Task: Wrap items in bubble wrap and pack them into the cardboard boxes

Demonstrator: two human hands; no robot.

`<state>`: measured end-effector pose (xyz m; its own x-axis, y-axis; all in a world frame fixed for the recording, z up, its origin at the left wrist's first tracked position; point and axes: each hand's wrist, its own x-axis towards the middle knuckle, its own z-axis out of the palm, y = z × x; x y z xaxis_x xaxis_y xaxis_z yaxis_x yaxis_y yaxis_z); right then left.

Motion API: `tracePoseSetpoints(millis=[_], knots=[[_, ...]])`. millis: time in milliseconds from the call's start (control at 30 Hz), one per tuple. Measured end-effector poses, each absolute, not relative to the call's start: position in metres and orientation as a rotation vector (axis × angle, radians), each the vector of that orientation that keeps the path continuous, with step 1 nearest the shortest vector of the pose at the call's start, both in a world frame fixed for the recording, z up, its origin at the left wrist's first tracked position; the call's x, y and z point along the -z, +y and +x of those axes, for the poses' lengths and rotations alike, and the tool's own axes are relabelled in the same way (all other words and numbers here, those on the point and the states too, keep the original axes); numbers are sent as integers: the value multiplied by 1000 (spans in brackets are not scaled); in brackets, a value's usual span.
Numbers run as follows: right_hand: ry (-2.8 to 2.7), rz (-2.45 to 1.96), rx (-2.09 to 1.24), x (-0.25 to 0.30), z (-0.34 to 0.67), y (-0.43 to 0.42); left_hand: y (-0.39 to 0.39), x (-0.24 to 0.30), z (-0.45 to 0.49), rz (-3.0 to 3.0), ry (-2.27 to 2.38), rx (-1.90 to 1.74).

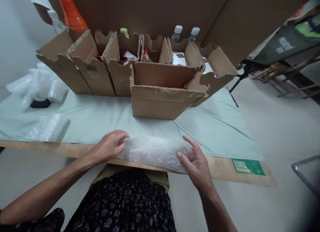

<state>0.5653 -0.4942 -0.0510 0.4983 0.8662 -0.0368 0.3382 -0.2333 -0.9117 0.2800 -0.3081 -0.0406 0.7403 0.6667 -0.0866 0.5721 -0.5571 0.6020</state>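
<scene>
A long strip of clear bubble wrap [152, 153] lies along the table's front edge, its near side at the wooden border. My left hand [112, 146] grips its left end, thumb and fingers closed round the plastic. At the right end, my right hand [196, 162] holds the wrap between thumb and fingers, with the index finger raised. Whether anything is rolled inside the wrap cannot be made out. Just beyond my hands stands an open cardboard box [160, 101], its inside mostly hidden.
Behind it, several cardboard bins [97, 73] stand in a row, some holding packets. A smaller piece of bubble wrap [48, 127] lies at left, with a bubble-wrap pile [41, 83] and a black object [40, 103] beyond. Bottles, including an orange one [72, 15], rise behind the bins.
</scene>
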Motion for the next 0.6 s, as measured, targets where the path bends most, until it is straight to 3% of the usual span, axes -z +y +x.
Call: tracePoseSetpoints(millis=[233,367,500,600], knots=[[-797,-1433,-1365,62,466,-480,-228,-13,272,2692,1074,-295],[-763,-1371,-1403,75,433,-466,-203,5,285,2776,1114,-357],[-742,-1358,-1433,77,437,-463,-257,38,250,2592,927,-695],[-812,-1372,-1502,75,443,-461,-325,55,216,2456,777,-720]])
